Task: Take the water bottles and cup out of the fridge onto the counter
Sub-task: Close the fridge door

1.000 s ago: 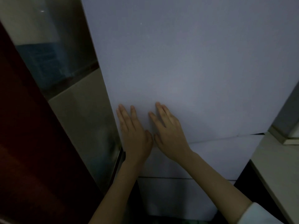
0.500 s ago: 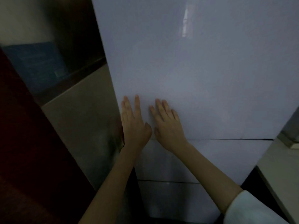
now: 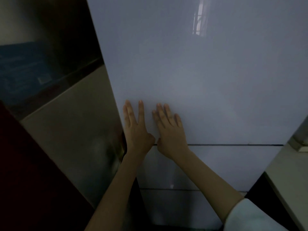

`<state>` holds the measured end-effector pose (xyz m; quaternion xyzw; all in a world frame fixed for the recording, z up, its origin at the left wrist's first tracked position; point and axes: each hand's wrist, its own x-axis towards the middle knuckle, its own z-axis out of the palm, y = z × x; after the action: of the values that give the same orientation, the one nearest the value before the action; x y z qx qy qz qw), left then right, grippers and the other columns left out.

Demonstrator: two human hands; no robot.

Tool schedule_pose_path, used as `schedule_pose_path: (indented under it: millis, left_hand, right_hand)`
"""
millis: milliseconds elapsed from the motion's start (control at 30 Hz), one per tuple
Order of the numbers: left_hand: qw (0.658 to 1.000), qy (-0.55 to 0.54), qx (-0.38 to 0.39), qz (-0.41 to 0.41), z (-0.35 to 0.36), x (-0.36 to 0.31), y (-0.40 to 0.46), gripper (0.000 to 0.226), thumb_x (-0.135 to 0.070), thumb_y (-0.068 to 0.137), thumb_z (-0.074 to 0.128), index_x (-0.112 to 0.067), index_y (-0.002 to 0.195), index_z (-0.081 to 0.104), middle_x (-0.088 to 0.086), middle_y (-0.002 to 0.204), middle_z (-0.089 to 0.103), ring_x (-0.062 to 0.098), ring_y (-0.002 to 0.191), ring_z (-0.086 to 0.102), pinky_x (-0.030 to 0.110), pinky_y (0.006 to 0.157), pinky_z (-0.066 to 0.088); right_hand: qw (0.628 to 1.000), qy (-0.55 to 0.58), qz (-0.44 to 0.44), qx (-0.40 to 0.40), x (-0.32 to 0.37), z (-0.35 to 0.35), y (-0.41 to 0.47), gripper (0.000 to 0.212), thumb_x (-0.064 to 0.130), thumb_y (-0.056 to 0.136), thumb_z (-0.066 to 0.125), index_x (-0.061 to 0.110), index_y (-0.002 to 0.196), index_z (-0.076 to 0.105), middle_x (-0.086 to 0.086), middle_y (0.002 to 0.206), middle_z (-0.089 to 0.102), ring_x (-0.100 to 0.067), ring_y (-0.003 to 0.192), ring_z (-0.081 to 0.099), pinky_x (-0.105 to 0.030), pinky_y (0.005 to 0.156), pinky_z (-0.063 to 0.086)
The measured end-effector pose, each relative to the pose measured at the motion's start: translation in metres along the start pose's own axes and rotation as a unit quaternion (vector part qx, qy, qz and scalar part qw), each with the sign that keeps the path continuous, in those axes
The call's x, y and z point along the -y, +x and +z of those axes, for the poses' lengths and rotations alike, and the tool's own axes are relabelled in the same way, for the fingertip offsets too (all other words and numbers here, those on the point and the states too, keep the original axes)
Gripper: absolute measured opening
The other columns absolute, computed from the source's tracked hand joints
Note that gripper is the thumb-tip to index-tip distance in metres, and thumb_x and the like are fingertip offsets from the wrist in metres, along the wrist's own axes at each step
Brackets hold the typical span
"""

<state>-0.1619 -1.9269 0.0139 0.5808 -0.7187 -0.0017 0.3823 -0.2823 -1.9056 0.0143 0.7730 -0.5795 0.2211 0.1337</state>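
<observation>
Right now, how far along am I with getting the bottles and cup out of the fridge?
Nothing looks done: the fridge's upper door is shut, and no bottles or cup show. In hand: left hand and right hand lie flat near its lower left corner. Left: opening it and moving everything to the counter.

Plain pale grey-white fridge (image 3: 200,80); white sleeve (image 3: 253,217); cream counter (image 3: 290,185).

The room is dim. A pale wall (image 3: 70,130) runs just left of the hands, with a dark band (image 3: 55,84) above it and a bluish panel (image 3: 20,64) higher up. A dark red surface (image 3: 25,172) fills the corner well left of them. Far right of them lies a light tabletop (image 3: 290,177), a dark gap (image 3: 260,185) beside it. A window's reflection (image 3: 199,22) glints high above.
</observation>
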Motion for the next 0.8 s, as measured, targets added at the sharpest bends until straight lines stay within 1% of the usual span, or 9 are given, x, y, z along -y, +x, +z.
schedule_pose_path:
  millis: [67, 100, 200, 333, 500, 567, 633, 700, 800]
  left_hand:
    - [1.0, 0.005, 0.013, -0.008, -0.008, -0.005, -0.001, 0.115, -0.006, 0.062, 0.063, -0.03, 0.145, -0.014, 0.012, 0.156, -0.02, 0.028, 0.143, -0.018, 0.047, 0.112, 0.029]
    - [1.0, 0.007, 0.021, -0.007, -0.012, -0.006, -0.002, 0.113, -0.007, 0.063, 0.063, -0.027, 0.146, -0.011, 0.015, 0.156, -0.019, 0.03, 0.143, -0.016, 0.048, 0.113, 0.027]
    - [0.999, 0.011, 0.053, 0.005, -0.025, -0.009, -0.002, 0.109, -0.009, 0.066, 0.065, -0.022, 0.148, -0.005, 0.018, 0.155, -0.019, 0.033, 0.144, -0.015, 0.045, 0.118, 0.007]
    - [0.997, -0.01, 0.071, 0.004, -0.041, -0.009, -0.006, 0.097, -0.015, 0.072, 0.062, -0.017, 0.149, 0.003, 0.018, 0.156, -0.015, 0.03, 0.145, -0.011, 0.039, 0.119, 0.004]
    - [0.991, -0.085, 0.048, -0.089, -0.041, -0.019, -0.033, 0.08, -0.009, 0.081, 0.06, -0.01, 0.148, 0.016, 0.014, 0.158, -0.001, 0.027, 0.146, 0.002, 0.032, 0.116, 0.007]
    - [0.989, -0.088, 0.051, -0.103, -0.039, -0.024, -0.05, 0.073, -0.008, 0.084, 0.057, -0.011, 0.147, 0.021, 0.014, 0.158, 0.004, 0.026, 0.145, 0.005, 0.032, 0.115, 0.01]
    - [0.988, -0.088, 0.045, -0.115, -0.039, -0.027, -0.067, 0.064, -0.006, 0.085, 0.054, -0.01, 0.144, 0.029, 0.017, 0.156, 0.014, 0.028, 0.144, 0.011, 0.034, 0.114, 0.014]
    - [0.987, -0.1, 0.039, -0.118, -0.04, -0.031, -0.082, 0.058, -0.002, 0.085, 0.053, -0.007, 0.14, 0.036, 0.018, 0.151, 0.026, 0.03, 0.141, 0.02, 0.037, 0.113, 0.019]
    - [0.985, -0.138, 0.007, -0.103, -0.048, -0.041, -0.106, 0.052, 0.003, 0.084, 0.054, -0.001, 0.135, 0.042, 0.018, 0.141, 0.043, 0.031, 0.132, 0.038, 0.04, 0.111, 0.03]
  right_hand:
    - [1.0, 0.003, -0.004, 0.028, 0.001, -0.006, 0.0, 0.096, 0.021, 0.069, 0.07, 0.011, 0.148, 0.016, -0.01, 0.158, 0.008, -0.029, 0.146, 0.006, -0.051, 0.112, 0.019]
    - [0.999, 0.006, -0.006, 0.048, 0.002, -0.01, -0.001, 0.095, 0.021, 0.073, 0.067, 0.012, 0.149, 0.011, -0.009, 0.159, -0.001, -0.028, 0.146, -0.002, -0.05, 0.114, 0.015]
    - [0.997, 0.007, -0.016, 0.077, 0.003, -0.026, -0.001, 0.087, 0.019, 0.082, 0.06, 0.015, 0.149, 0.007, -0.007, 0.158, -0.014, -0.026, 0.146, -0.013, -0.048, 0.115, 0.01]
    - [0.993, 0.047, -0.011, 0.11, 0.004, -0.043, -0.006, 0.081, 0.016, 0.088, 0.053, 0.012, 0.149, -0.001, -0.009, 0.158, -0.013, -0.024, 0.146, -0.009, -0.042, 0.117, 0.01]
    - [0.984, 0.094, 0.007, 0.149, 0.008, -0.057, -0.02, 0.081, 0.023, 0.092, 0.052, 0.009, 0.148, -0.004, -0.011, 0.158, -0.009, -0.025, 0.146, -0.004, -0.037, 0.118, 0.006]
    - [0.981, 0.132, 0.008, 0.142, 0.007, -0.064, -0.03, 0.076, 0.022, 0.093, 0.051, 0.009, 0.148, 0.001, -0.011, 0.159, -0.002, -0.024, 0.146, 0.002, -0.033, 0.117, 0.006]
    - [0.974, 0.201, 0.009, 0.103, 0.006, -0.071, -0.044, 0.067, 0.017, 0.093, 0.051, 0.007, 0.148, 0.014, -0.012, 0.156, 0.017, -0.024, 0.143, 0.018, -0.029, 0.115, 0.013]
    - [0.965, 0.257, -0.005, 0.042, 0.007, -0.075, -0.06, 0.055, 0.01, 0.091, 0.051, 0.004, 0.142, 0.031, -0.013, 0.146, 0.039, -0.026, 0.133, 0.037, -0.027, 0.108, 0.025]
    - [0.948, 0.318, -0.022, -0.017, 0.009, -0.078, -0.088, 0.044, 0.004, 0.088, 0.055, 0.001, 0.131, 0.047, -0.016, 0.128, 0.055, -0.027, 0.116, 0.053, -0.021, 0.097, 0.035]
